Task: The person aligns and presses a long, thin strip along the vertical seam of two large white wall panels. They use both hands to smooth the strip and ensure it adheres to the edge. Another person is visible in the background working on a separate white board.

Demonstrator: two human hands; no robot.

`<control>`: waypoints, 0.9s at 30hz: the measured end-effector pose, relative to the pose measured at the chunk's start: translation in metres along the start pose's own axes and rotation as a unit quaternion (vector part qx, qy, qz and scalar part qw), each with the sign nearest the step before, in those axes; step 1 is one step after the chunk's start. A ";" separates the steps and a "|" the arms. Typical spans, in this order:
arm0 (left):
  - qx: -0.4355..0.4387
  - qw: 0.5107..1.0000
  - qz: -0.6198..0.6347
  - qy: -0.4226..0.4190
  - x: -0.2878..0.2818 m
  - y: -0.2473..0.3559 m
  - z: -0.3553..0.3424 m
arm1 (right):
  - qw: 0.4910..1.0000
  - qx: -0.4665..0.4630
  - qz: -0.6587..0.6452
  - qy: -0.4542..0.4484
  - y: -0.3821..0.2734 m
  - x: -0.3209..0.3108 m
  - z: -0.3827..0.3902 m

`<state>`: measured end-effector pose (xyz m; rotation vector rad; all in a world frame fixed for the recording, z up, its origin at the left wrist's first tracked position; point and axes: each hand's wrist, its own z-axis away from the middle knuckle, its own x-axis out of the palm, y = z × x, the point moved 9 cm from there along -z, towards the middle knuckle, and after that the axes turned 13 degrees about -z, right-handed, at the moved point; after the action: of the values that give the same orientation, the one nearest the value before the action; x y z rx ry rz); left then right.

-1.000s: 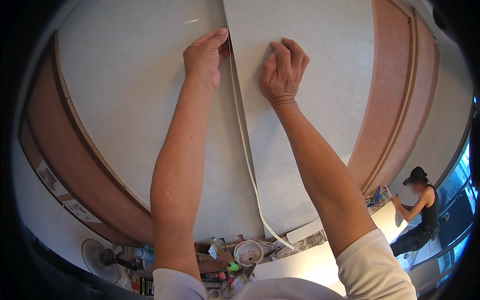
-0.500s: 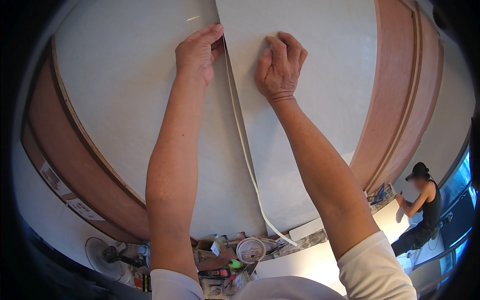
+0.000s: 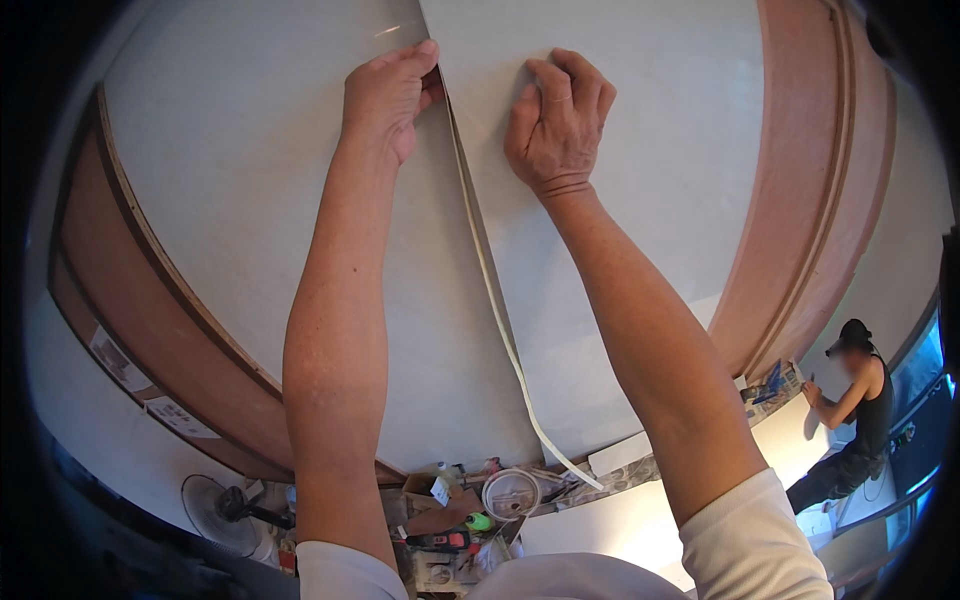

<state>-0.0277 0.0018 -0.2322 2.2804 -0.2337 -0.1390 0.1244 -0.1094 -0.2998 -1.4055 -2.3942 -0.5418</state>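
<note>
"What is that left hand (image 3: pixel 378 105) doing?"

"Pinching. The thumb is at the edge of the right sheet (image 3: pixel 660 190), and the other fingers tuck in behind it."

"And the right hand (image 3: pixel 560 130)?"

"Over the same sheet, a little in from that edge. The back of the hand faces us and the fingers are bent, tips toward the surface. I can't tell whether they press on it or hold anything."

"So where does the sheet lie?"

"Beside the left sheet (image 3: pixel 220 190), its edge lifted a bit near the pinch, with a dark gap under it. Both are large and pale."

"There's a strip (image 3: pixel 515 372) along that edge too."

"Yes, thin and cream-coloured. It runs down between the forearms, and its lower end curls off to the right."

"What's farther out?"

"Reddish wood (image 3: pixel 150 262) borders the left sheet, and a brown panel (image 3: pixel 790 190) the right one. Down below I see a round tub (image 3: pixel 510 495), a red and black tool (image 3: pixel 447 541) and, farther left, a fan (image 3: pixel 222 515)."

"And over on the right?"

"A white board (image 3: pixel 600 525), with another person (image 3: pixel 868 405) in a dark cap and sleeveless top leaning at its far end."
</note>
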 end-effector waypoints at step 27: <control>0.014 0.994 -0.064 -0.088 0.005 0.017 -0.022 | 1.000 0.021 -0.005 -0.010 0.018 0.005 0.013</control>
<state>-0.0206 0.0061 -0.2047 2.3123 -0.1807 -0.4076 0.1366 -0.0915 -0.3064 -1.3884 -2.4156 -0.4788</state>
